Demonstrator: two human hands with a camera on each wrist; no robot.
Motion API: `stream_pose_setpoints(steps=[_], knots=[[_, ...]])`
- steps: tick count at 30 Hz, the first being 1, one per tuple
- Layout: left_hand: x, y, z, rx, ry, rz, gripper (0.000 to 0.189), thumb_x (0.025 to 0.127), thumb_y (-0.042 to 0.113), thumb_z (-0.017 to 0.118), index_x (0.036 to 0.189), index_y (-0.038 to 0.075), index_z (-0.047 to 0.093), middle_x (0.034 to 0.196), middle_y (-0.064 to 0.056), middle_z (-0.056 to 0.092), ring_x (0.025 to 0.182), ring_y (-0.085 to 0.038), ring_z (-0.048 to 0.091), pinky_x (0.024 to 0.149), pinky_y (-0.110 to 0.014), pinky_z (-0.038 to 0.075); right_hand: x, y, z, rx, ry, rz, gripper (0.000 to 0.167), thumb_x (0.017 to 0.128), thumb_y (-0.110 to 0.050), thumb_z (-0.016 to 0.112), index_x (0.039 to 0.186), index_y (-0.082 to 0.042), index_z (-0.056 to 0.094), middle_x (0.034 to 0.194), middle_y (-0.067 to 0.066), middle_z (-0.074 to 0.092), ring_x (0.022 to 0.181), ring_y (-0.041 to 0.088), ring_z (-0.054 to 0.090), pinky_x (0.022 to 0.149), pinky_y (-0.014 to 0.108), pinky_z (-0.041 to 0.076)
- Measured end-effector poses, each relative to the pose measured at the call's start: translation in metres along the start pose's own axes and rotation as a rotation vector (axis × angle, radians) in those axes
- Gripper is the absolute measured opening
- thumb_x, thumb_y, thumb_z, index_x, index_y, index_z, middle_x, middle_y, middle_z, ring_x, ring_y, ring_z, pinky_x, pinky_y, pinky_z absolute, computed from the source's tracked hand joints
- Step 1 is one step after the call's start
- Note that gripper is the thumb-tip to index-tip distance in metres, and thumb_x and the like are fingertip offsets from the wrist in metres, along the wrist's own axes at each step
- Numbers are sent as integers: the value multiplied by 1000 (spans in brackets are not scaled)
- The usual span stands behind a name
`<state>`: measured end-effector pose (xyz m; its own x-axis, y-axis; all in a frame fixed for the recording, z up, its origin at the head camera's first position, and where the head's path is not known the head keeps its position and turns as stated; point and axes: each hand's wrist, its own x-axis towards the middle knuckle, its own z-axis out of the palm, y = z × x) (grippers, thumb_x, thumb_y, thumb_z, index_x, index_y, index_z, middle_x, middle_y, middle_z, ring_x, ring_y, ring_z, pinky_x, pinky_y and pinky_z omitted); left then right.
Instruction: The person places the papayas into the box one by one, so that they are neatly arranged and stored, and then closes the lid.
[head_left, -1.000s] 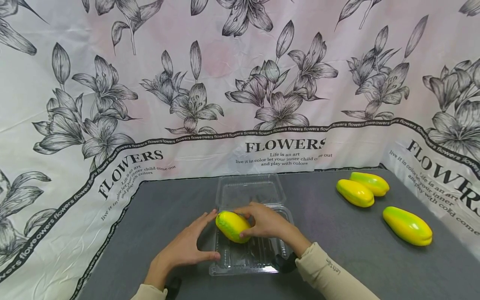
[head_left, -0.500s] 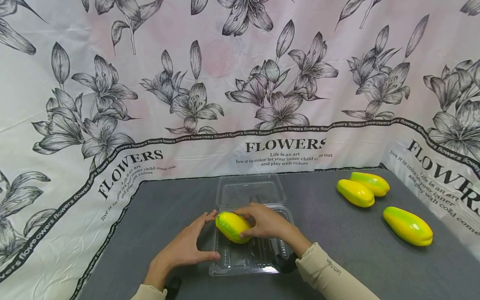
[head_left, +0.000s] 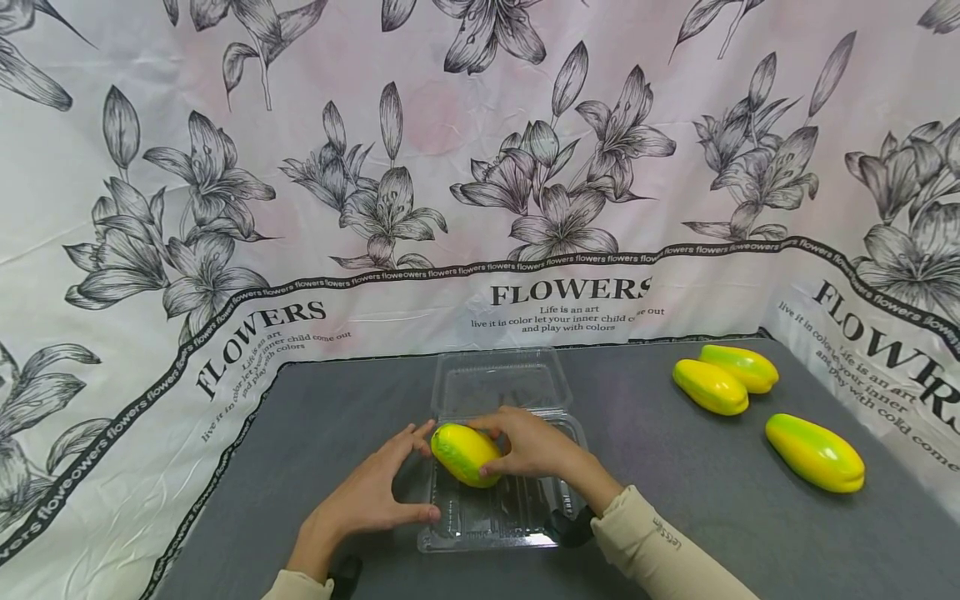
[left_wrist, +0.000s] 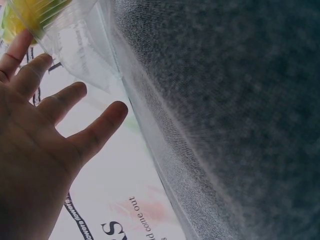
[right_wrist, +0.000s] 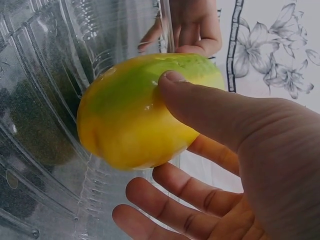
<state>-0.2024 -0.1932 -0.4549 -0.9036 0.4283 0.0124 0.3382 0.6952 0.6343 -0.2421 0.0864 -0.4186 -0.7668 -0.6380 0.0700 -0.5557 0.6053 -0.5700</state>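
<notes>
In the head view, a yellow-green papaya [head_left: 463, 454] lies over the left half of a clear plastic clamshell box [head_left: 517, 510]. My right hand [head_left: 538, 446] holds it between thumb and fingers. In the right wrist view the thumb presses the green side of the papaya [right_wrist: 130, 115], with the other fingers beneath. My left hand [head_left: 363, 493] is at the box's left edge, fingers and thumb spread. Its fingers are extended near the clear wall in the left wrist view; whether they touch it I cannot tell.
The box's lid [head_left: 501, 382] lies folded back toward the wall. Two papayas lie together at the far right, one [head_left: 710, 387] in front of the other [head_left: 741, 368]. A third papaya [head_left: 815, 452] is nearer on the grey table [head_left: 637, 400]. Flower-printed cloth [head_left: 420, 208] hangs behind.
</notes>
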Motion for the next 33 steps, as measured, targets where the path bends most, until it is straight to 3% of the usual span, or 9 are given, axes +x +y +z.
stream_pose_setpoints(steps=[10,17,21,27,33], knots=[[0,1,0,1,3,-6,66,72,59,85,123,32,54,166,21,25,158,-31,21,115,-74,28,-4,0,-2,12,13,5,66,81,-28,87,141,-15,62,116,8,69,102,24,65,79,34,55],[1,-1,1,2,0,-12,66,73,60,84,125,32,54,169,11,26,158,-33,22,114,-75,30,-12,3,-8,59,0,9,67,85,-29,84,144,-14,58,119,15,65,85,19,64,69,25,53],[0,0,1,-8,-5,-7,66,73,59,85,122,31,53,168,16,26,159,-32,20,114,-75,28,-20,5,-14,73,7,16,67,86,-29,83,145,-13,56,119,17,64,84,20,62,67,26,51],[0,1,1,-16,-7,-8,64,73,58,86,120,30,53,166,21,26,159,-31,18,115,-75,27,-36,9,-25,74,44,62,70,86,-33,83,147,-16,55,117,15,63,93,24,62,74,29,51],[1,0,1,-12,-5,-12,64,72,59,86,120,31,53,166,21,27,159,-30,19,115,-74,28,-50,25,-34,76,103,37,69,87,-35,82,147,-16,55,120,14,63,102,30,64,85,44,57]])
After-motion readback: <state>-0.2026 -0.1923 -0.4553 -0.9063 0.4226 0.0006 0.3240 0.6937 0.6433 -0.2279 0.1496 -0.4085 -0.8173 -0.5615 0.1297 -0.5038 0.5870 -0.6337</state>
